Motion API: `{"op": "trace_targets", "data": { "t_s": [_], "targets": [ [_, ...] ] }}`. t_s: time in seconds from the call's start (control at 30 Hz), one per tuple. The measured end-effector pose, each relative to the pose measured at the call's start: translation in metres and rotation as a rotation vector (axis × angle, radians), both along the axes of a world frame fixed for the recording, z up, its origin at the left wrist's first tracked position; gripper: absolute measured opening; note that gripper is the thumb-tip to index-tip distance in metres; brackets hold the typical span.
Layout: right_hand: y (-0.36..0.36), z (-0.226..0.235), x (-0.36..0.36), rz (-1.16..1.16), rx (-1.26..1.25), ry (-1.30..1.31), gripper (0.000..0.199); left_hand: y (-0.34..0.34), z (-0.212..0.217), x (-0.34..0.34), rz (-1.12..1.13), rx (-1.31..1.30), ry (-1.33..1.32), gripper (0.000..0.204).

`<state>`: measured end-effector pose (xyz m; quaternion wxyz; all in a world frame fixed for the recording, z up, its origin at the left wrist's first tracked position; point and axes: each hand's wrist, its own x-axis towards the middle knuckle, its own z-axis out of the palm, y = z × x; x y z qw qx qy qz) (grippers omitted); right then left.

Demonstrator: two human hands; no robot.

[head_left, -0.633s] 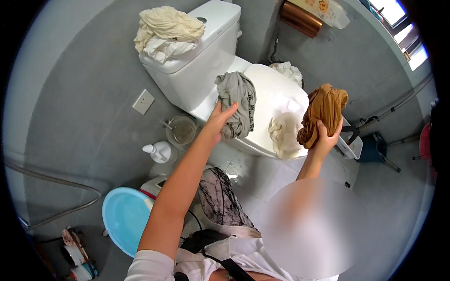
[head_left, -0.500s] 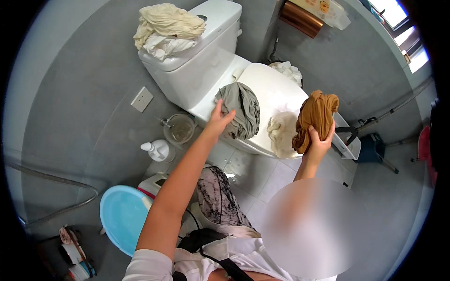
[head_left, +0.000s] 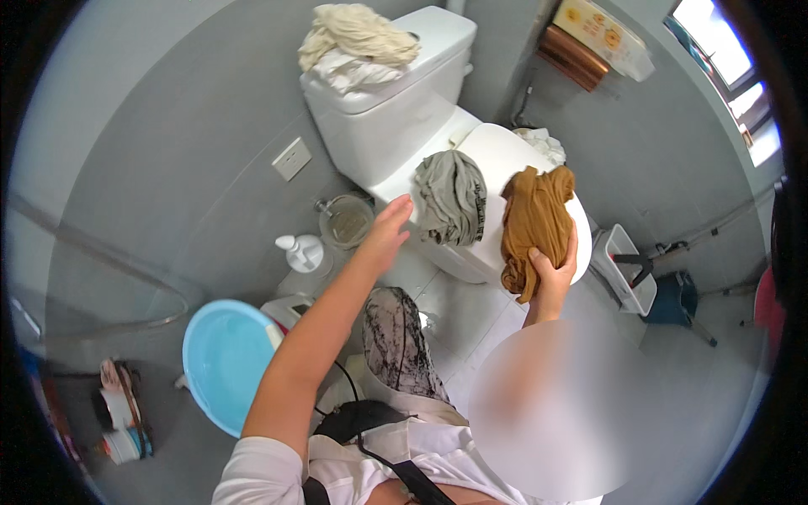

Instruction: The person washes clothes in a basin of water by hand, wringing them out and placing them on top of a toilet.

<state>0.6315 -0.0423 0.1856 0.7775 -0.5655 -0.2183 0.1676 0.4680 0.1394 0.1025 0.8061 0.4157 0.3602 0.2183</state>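
Only one view here, the head camera looking down into a small bathroom. The right hand is raised over the closed toilet lid and has its fingers clamped on the lower end of a bunched-up brown cloth. The cloth stands up from the grip and drapes back against the lid, so most of it sits above and beyond the fingers, with a twisted bit hanging just below the hand.

The left hand is empty, fingers apart and stretched out flat, just beside a crumpled grey cloth that lies on the left side of the lid. Can't tell if the fingertips actually touch it, they're right at its edge. The grey and brown cloths sit side by side, close but not overlapping.

On top of the toilet tank there's a pile of cream cloths, and another whitish cloth at the back of the lid. Down on the floor to the left: a clear jar, a white pump bottle and a light blue basin. A white bin stands to the right of the toilet.
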Motion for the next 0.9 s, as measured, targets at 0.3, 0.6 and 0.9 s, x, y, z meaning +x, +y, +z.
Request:
{"op": "trace_targets", "data": {
  "t_s": [0.3, 0.6, 0.9],
  "targets": [
    [0.09, -0.007, -0.106, 0.949, 0.086, 0.255, 0.082, -0.023, 0.034, -0.162, 0.292, -0.018, -0.194, 0.049],
    [0.134, -0.065, -0.267, 1.436, -0.207, -0.398, 0.049, -0.098, 0.017, -0.338, 1.192, 0.023, -0.243, 0.032],
    [0.125, -0.082, -0.377, 1.456, -0.071, -0.915, 0.033, -0.169, 0.001, -0.452, 1.46, 0.149, 0.206, 0.029]
  ]
}}
